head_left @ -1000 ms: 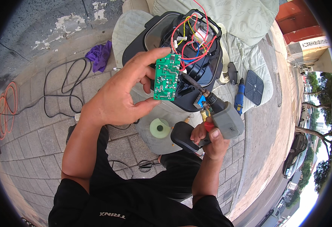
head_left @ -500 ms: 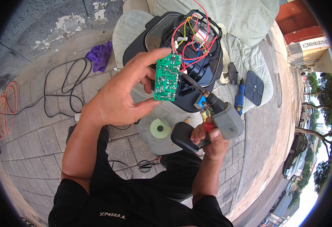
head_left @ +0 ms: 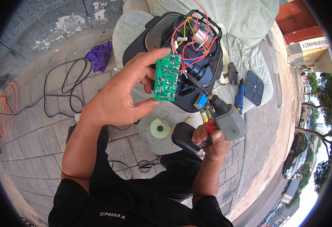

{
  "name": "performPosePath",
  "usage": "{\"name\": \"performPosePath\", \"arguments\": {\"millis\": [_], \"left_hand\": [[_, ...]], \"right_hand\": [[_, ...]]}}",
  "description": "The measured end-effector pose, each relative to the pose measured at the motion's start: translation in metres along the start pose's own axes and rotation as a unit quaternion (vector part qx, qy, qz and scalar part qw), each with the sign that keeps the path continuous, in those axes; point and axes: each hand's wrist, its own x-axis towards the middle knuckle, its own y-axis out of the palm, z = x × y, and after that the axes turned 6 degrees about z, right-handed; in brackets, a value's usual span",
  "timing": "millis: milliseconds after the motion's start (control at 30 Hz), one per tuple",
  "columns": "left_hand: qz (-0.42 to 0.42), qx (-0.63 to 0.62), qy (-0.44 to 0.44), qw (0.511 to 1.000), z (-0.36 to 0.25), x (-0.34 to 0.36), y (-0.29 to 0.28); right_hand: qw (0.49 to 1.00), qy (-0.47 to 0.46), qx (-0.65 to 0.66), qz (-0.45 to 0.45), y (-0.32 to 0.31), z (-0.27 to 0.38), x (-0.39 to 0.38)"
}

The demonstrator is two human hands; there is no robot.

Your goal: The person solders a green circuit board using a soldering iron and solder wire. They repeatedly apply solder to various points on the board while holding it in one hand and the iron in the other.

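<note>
By its upper and lower edges, my left hand (head_left: 114, 96) pinches a green circuit board (head_left: 166, 77), its soldered side facing up. My right hand (head_left: 214, 143) is wrapped round the grip of a cordless soldering iron (head_left: 230, 123) with a grey body, red trigger and black battery base. The iron's long dark tip points up and left, close beside the board's right edge. Behind the board lies an opened black appliance housing (head_left: 202, 100), with red, yellow and blue wires (head_left: 196, 49) looping over it. A blue block-shaped component (head_left: 200, 101) shows next to the iron's nose.
A pale round spool (head_left: 160, 128) lies on the light cloth (head_left: 147, 138) below the board. To the right are a blue tool (head_left: 240, 96) and a dark perforated plate (head_left: 254, 87). A purple cloth (head_left: 99, 56), black cable (head_left: 46, 94) and orange cord (head_left: 7, 109) lie on the paving at left.
My right hand has shifted the soldering iron slightly right, drawing its tip a little away from the board's edge. My left hand and the circuit board stay in place.
</note>
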Motion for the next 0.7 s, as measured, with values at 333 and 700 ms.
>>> {"name": "performPosePath", "arguments": {"millis": [333, 700], "left_hand": [[-0.002, 0.001, -0.007, 1.0, -0.0009, 0.0002, 0.0], [-0.001, 0.011, 0.0, 1.0, -0.0007, 0.0001, -0.0002]], "right_hand": [[1.0, 0.003, -0.003, 0.003, 0.0012, -0.0007, 0.0003], [1.0, 0.008, -0.017, -0.001, 0.0039, 0.0003, 0.0012]]}}
